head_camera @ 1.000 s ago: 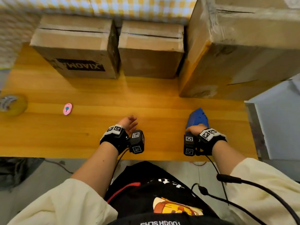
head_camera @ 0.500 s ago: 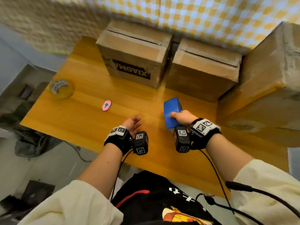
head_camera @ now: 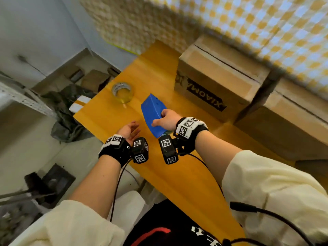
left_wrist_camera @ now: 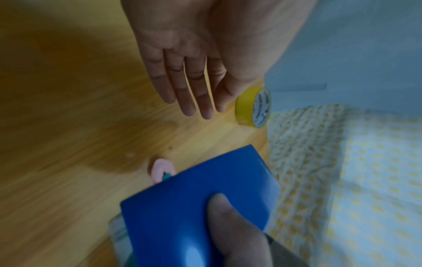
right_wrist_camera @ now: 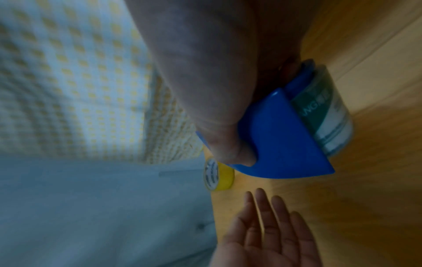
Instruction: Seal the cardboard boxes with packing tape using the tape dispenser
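The right hand [head_camera: 166, 119] is clamped on the blue plastic tape dispenser [head_camera: 153, 115]; the left hand [head_camera: 129, 131], beside it, is held flat and empty. Carrying step judged; placement on the brown cardboard box [head_camera: 218, 77] ahead is required.

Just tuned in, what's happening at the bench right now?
A person's right hand grips a blue tape dispenser above the wooden table. The left hand is open, palm up, holding nothing. A loose yellow tape roll sits near the table's far edge. The cardboard boxes wait at the back, top seams not yet taped.
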